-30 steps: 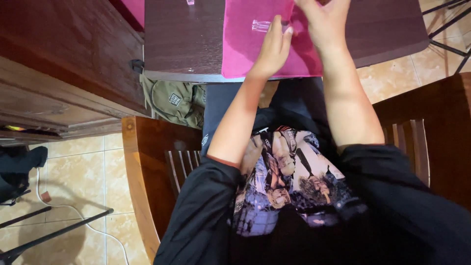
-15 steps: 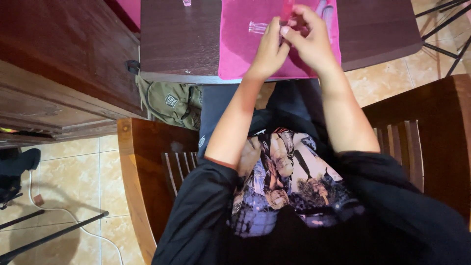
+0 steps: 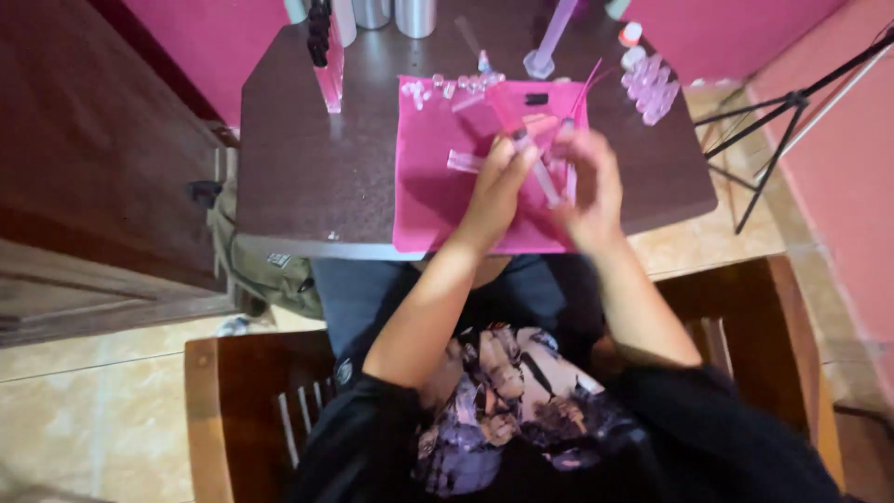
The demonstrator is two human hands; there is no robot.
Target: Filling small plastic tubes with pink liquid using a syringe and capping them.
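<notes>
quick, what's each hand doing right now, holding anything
Left hand: closed, fingers pinching a slim clear tube over the pink mat.
Right hand: at the same tube, motion-blurred; its grip cannot be told.

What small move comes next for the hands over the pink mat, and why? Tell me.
Probably bring the right hand in to steady the thin clear tube that the left hand pinches. The tube slants above the pink mat, the right hand is blurred beside it, and small clear pieces lie further back.
</notes>
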